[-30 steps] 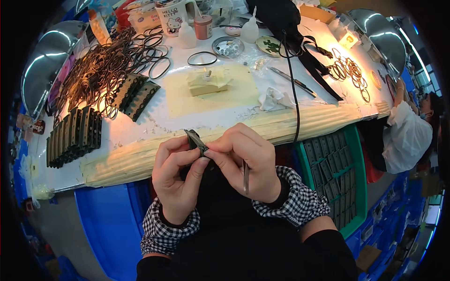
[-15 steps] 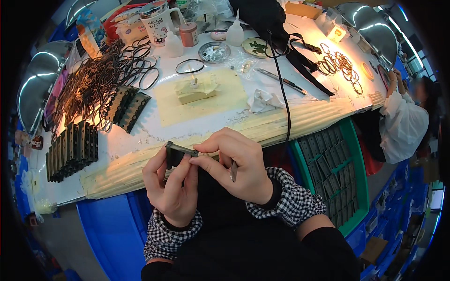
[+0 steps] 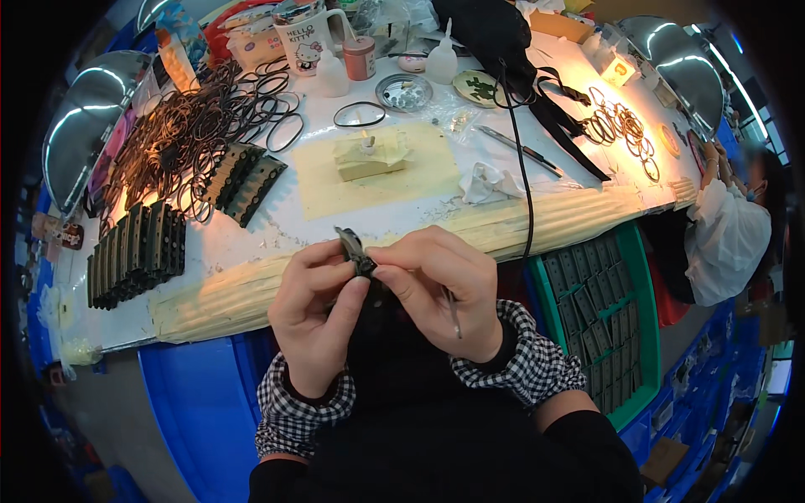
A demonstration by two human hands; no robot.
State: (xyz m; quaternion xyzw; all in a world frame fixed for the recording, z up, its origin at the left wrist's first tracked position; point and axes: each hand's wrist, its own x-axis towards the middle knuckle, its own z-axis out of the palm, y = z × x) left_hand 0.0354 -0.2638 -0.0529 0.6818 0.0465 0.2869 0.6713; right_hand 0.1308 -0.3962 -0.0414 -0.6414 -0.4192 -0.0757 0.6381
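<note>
A small dark green, angular part [image 3: 355, 249] is held up between both hands in front of my body. My left hand [image 3: 314, 318] is closed on it, thumb and fingers pinching its side. My right hand [image 3: 453, 285] pinches at its right end with thumb and forefinger. A thin metal tool [image 3: 454, 312] is tucked against the other fingers of my right hand; its kind cannot be made out. Similar dark green parts [image 3: 134, 256] stand in a packed row at the left of the table, and a few more [image 3: 243, 184] lie beyond them.
Dark cords and loops [image 3: 180, 126] lie heaped at the left back. A yellow block [image 3: 369, 159] sits mid-table. Behind it are white squeeze bottles [image 3: 442, 63] and a metal dish [image 3: 404, 92]. A green tray [image 3: 651, 344] of parts is at right, a blue bin [image 3: 201, 402] below left.
The part has been turned from lying flat to a steeper tilt and moved slightly right. Both hands have shifted right with it. The table scene has shifted a little in view.
</note>
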